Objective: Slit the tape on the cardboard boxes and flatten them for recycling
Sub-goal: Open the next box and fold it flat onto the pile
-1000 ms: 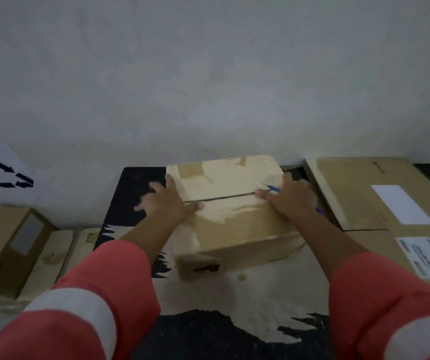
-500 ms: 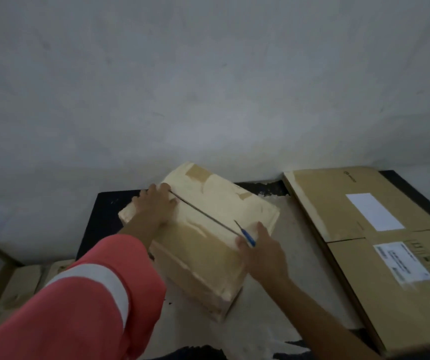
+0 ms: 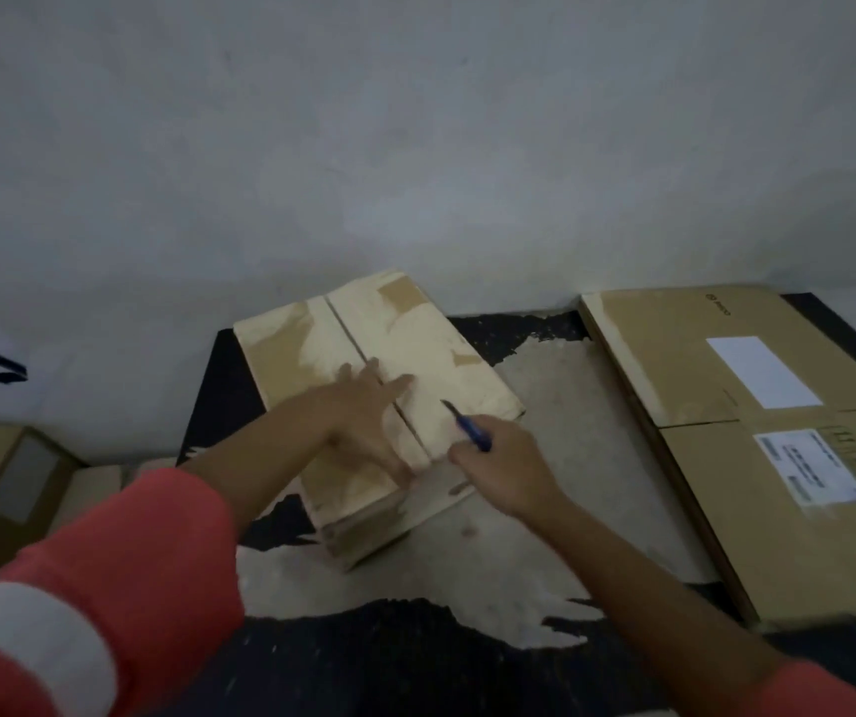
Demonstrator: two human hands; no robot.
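Cardboard box (image 3: 415,344) sits mid-bench (image 3: 415,664) at back edge, against wall (image 3: 415,147), flaps closed, contents hidden. Centre seam (image 3: 348,333), along box's long axis, runs from far end toward me. My left hand (image 3: 363,411) presses flat across seam, fingers spread. My right hand (image 3: 503,468), nearer me, grips blue cutter (image 3: 472,432), blade just right of seam near its close end. Likely next: slit along seam.

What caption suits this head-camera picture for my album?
The left hand presses flat on a cardboard box while the right hand holds a blue knife near its seam.
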